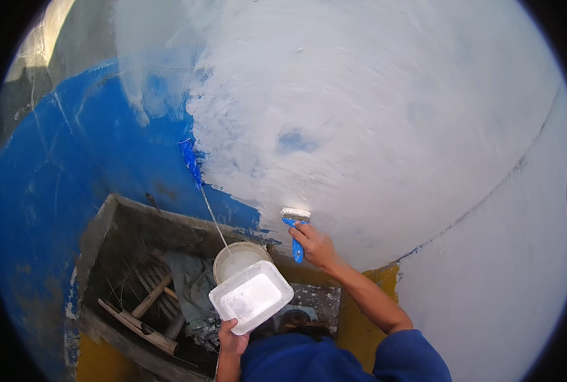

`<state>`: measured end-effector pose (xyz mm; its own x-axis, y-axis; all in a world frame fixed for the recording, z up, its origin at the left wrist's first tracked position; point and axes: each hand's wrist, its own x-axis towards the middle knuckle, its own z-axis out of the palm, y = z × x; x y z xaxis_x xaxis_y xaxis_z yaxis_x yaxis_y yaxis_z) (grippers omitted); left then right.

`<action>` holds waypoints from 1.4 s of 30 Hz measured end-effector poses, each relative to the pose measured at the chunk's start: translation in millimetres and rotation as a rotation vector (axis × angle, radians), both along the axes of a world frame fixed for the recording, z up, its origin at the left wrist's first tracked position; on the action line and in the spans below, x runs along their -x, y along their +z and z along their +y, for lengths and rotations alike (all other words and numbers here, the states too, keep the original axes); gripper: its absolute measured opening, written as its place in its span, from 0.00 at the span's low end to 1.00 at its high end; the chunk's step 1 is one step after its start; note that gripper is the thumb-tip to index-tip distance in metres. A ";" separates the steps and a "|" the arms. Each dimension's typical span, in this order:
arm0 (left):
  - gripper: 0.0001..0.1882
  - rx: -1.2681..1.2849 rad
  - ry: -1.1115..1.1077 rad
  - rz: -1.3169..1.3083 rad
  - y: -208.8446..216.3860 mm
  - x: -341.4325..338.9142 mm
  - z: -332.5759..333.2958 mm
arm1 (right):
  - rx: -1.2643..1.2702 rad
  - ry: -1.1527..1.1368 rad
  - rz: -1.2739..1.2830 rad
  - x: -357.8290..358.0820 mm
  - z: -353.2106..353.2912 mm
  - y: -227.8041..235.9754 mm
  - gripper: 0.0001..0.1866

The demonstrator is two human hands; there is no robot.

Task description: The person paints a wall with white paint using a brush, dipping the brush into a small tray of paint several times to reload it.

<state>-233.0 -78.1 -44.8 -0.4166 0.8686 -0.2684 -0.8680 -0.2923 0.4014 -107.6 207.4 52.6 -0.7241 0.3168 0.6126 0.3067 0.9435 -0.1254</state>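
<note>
My right hand (318, 246) grips the blue handle of a paintbrush (296, 219). Its wide, white-coated bristles rest at the lower part of the wall (372, 127), which is mostly covered in white paint. Low in front of my body, my left hand (232, 339) holds a clear plastic tub (252, 298) by its near rim; white paint lies in it. Just beyond the tub stands a round bucket (220, 270) with whitish liquid, partly hidden by the tub. A blue-handled stick (190, 162) slants out of the bucket and leans toward the wall; its lower end is hidden.
On the left the wall is still blue (73, 146), with a ragged edge against the white. Below it, a concrete trough (112, 223) holds wood pieces (150, 296) and a grey cloth (191, 283). A dark crack-like seam (474, 219) curves across the right side.
</note>
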 end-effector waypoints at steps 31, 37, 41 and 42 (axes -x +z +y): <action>0.38 -0.061 -0.041 -0.062 3.2 -7.4 3.1 | -0.103 0.020 0.007 42.0 32.1 146.7 0.12; 0.38 -0.083 -0.028 -0.081 -2.1 -9.8 1.3 | -0.597 -0.027 0.335 47.0 9.0 232.2 0.13; 0.38 -0.085 -0.039 -0.093 -10.9 -11.1 0.1 | -0.643 -0.036 0.157 58.7 13.4 147.1 0.09; 0.38 -0.083 -0.048 -0.092 -9.6 -10.6 -0.6 | -0.607 0.020 0.091 59.6 16.0 111.9 0.09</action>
<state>-222.5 -78.7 -54.4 -0.3513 0.9076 -0.2299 -0.9138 -0.2789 0.2952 -167.2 223.4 164.5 -0.6623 -0.1213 0.7393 0.3016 0.8601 0.4113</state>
